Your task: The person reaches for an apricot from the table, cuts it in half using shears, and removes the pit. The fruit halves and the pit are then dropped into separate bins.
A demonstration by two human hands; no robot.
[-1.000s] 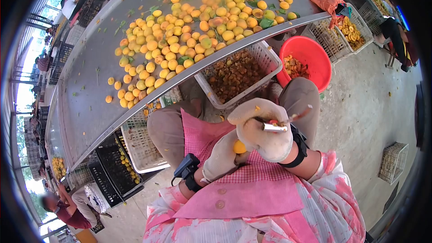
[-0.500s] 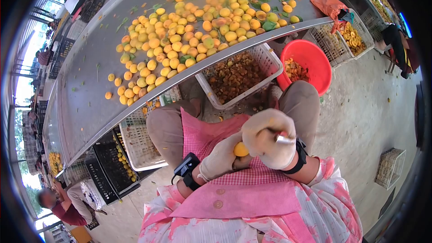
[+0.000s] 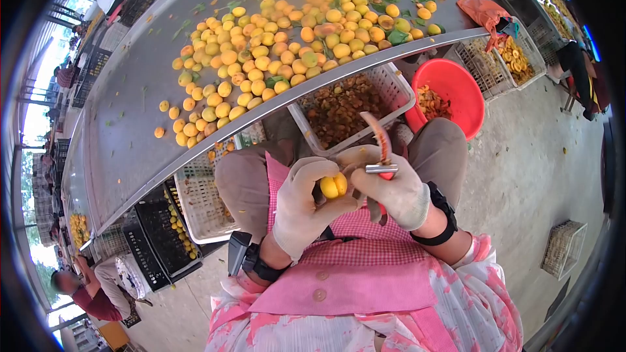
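Observation:
My left hand (image 3: 303,205), in a pale work glove, is closed round a yellow apricot (image 3: 334,186) whose groove or cut line faces up. My right hand (image 3: 394,189), gloved too, grips a small curved knife (image 3: 380,132) with red on its handle and a metal piece across it. The knife's blade points up and away from the apricot. Both hands are close together above my lap, over a pink checked apron (image 3: 365,244). Beyond them, many apricots (image 3: 261,65) lie on a metal table (image 3: 130,150).
Under the table edge stand a white crate (image 3: 407,94) of dark fruit pieces and a red basin (image 3: 466,107) with cut pieces. A pale crate (image 3: 202,205) and a black crate (image 3: 153,241) are at left. A person (image 3: 98,293) sits beyond them.
My hands have come up and forward from my lap. The left hand has turned, bringing the apricot upward into view. The right hand has turned too, and the knife's blade now shows.

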